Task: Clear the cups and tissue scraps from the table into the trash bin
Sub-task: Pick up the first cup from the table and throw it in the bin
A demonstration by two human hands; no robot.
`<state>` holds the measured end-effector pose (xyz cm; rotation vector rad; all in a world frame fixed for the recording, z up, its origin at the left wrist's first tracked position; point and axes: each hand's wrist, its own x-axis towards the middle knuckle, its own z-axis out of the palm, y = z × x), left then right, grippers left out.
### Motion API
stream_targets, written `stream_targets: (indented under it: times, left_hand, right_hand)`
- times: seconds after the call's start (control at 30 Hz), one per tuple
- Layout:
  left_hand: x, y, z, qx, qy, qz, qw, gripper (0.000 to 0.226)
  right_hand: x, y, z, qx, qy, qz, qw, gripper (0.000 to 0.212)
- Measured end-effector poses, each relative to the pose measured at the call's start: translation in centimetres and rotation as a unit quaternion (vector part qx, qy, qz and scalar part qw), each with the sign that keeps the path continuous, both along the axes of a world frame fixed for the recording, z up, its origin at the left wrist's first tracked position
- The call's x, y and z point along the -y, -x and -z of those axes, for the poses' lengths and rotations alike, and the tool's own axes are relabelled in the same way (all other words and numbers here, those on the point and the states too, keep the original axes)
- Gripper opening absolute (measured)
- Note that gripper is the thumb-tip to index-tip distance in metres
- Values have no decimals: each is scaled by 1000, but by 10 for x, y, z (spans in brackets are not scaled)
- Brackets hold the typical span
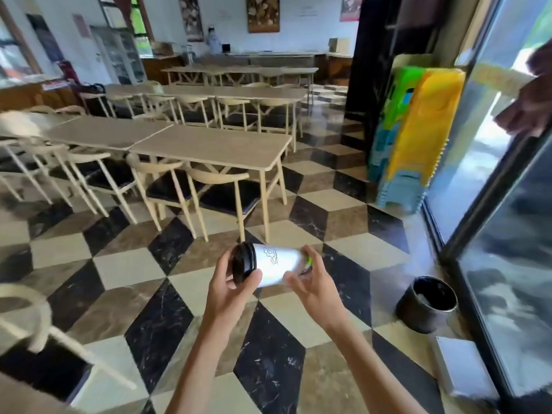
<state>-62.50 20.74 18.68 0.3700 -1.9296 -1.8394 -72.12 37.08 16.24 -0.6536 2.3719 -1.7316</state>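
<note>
A cup is held on its side between both hands, above the tiled floor. The left hand is closed around the lid end, thumb laid across the body; the base end is pinched by the fingers of the right hand. The cup is white, capped by a black lid, with a thin black line drawing on its side and a green patch at the base; no writing can be read. A black bin stands on the floor to the right of the cup, beside a glass door. Wooden tables and chairs are set beyond the cup.
</note>
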Motion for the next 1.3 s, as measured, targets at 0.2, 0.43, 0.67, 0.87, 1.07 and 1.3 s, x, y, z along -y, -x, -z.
stream_targets:
  times: [0.2,0.43,0.67,0.87,1.07,1.3]
  left_hand:
    - [-100,142,8,4,7,152,988,82]
    - [-196,306,28,16,7,266,964,77]
    - [-282,438,27,30,25,335,942,65]
    - [-348,523,35,39,52,376,924,64]
    - [-418,613,63,78,63,394,914,55]
    - [-482,714,122,159,68,391,904,61]
  right_hand:
    - [-123,86,4,5,4,157,988,73]
    - [-227,190,17,12,-2,280,960,74]
    - [-309,296,15,30,-28,384,922,82]
    - [-366,366,36,59,-24,439,896,77]
    - [-434,451,71,106,-27,454,884,76]
    - [-501,552,126,181,-26,442,878,73]
